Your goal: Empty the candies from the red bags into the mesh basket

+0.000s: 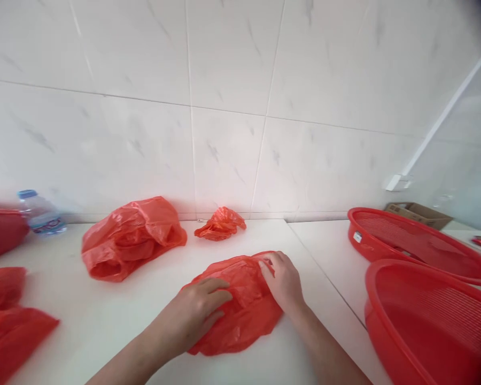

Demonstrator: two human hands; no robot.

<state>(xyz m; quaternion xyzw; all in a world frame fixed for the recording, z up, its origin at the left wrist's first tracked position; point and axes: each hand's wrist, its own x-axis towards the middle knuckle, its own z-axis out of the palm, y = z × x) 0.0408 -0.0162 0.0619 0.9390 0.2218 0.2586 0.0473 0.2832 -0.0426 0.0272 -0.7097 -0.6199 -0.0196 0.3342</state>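
A thin red plastic bag (244, 305) lies spread and wrinkled on the white table in front of me. My left hand (202, 307) rests over the bag's left side, its fingers slightly bent and apart. At the upper right edge of the same bag, my right hand (282, 278) has thumb and fingertips closed on the film. Behind the bag sits a small crumpled red plastic bag (221, 223). Farther left stands a larger, bunched-up red bag (132, 240) with folded openings facing me.
Two red plastic baskets (379, 315) with mesh sides stand at the right. A cardboard box (423, 214) is behind them. At the left are more red plastic (12, 326) and a blue-capped water bottle (42, 214). A tiled wall (228, 160) closes off the back.
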